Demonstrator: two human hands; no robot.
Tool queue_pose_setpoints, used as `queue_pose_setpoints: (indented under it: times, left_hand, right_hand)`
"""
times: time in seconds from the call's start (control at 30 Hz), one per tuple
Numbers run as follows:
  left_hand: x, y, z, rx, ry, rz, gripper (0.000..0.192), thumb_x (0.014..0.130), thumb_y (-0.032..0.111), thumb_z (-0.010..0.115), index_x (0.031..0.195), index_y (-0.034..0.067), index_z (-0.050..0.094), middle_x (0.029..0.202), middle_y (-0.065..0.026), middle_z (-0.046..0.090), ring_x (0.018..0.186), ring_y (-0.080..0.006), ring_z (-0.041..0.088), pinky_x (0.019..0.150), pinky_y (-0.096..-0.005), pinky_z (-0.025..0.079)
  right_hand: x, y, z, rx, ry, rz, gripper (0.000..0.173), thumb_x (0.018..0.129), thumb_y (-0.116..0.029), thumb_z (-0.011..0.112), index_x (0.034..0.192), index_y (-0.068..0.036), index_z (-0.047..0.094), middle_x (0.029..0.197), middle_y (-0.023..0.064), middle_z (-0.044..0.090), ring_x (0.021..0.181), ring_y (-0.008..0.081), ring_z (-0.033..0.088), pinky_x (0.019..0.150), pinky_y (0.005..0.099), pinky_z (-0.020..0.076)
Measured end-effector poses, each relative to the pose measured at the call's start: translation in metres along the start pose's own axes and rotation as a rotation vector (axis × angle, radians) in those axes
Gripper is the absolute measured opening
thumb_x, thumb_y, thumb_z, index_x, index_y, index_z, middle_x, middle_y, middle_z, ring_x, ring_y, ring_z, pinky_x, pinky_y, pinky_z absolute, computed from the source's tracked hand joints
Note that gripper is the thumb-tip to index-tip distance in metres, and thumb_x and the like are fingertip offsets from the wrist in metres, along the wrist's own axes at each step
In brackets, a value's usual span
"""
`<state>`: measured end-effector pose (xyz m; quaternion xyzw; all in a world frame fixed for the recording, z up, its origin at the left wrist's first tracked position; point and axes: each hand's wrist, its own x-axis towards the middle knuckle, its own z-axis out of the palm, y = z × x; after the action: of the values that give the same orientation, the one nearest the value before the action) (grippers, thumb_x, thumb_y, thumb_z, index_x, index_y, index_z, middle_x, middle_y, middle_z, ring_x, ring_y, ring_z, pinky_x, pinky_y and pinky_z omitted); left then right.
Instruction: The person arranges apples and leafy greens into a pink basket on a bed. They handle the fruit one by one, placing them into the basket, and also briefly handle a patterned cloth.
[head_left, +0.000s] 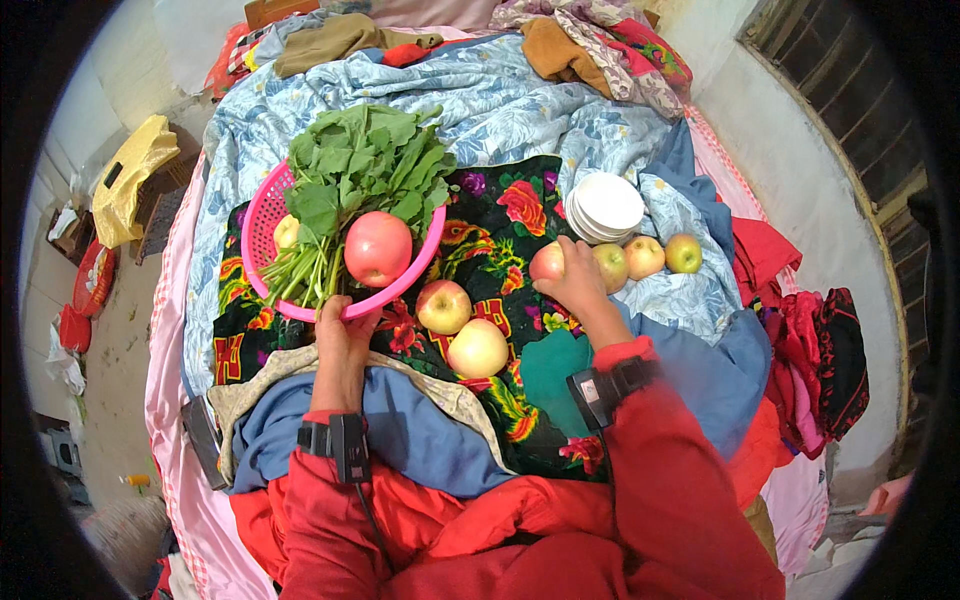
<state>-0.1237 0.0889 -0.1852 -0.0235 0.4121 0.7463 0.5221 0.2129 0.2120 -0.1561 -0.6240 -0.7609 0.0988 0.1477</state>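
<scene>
My left hand (339, 341) grips the near rim of a pink plastic colander (259, 232), its fingers partly hidden under the rim. Leafy greens (367, 161) fill much of the colander, stems towards me. A large pinkish apple (379, 249) rests at its right side, and a yellowish apple (286, 232) shows behind the stems. My right hand (583, 289) is closed around a reddish apple (547, 262). Just right of it, a green apple (611, 268), a yellow-red apple (644, 257) and a smaller green apple (683, 253) form a row. Two apples (443, 307) lie between my hands.
A stack of white bowls or dishes (606, 206) stands beyond the apple row. Below everything is a black floral cloth (491, 206) on a bed with a blue-white patterned quilt (495, 97). Folded clothes (802, 367) lie at the right edge. A barred window (840, 82) is at right.
</scene>
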Motion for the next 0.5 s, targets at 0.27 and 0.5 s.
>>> queue_pose_setpoints:
  times: [0.27, 0.5]
  left_hand:
    - [-0.002, 0.001, 0.002, 0.037, 0.012, 0.016, 0.009, 0.078, 0.01, 0.054, 0.082, 0.004, 0.048, 0.079, -0.0095, 0.053, 0.077, -0.0291, 0.059, 0.074, -0.0481, 0.054]
    - [0.0, 0.0, 0.0, 0.033, 0.035, 0.016, 0.008, 0.079, 0.011, 0.052, 0.08, 0.004, 0.048, 0.08, -0.0106, 0.054, 0.077, -0.0301, 0.059, 0.072, -0.0473, 0.054]
  right_hand:
    - [0.028, 0.005, 0.008, 0.029, -0.103, 0.096, 0.096, 0.054, -0.042, 0.08, 0.134, -0.012, 0.036, 0.118, 0.0195, 0.045, 0.11, 0.039, 0.047, 0.09, 0.0472, 0.0437]
    - [-0.002, -0.001, 0.011, -0.032, 0.123, -0.272, 0.077, 0.059, -0.039, 0.078, 0.124, -0.012, 0.046, 0.113, 0.0149, 0.046, 0.105, 0.0371, 0.048, 0.088, 0.0481, 0.0423]
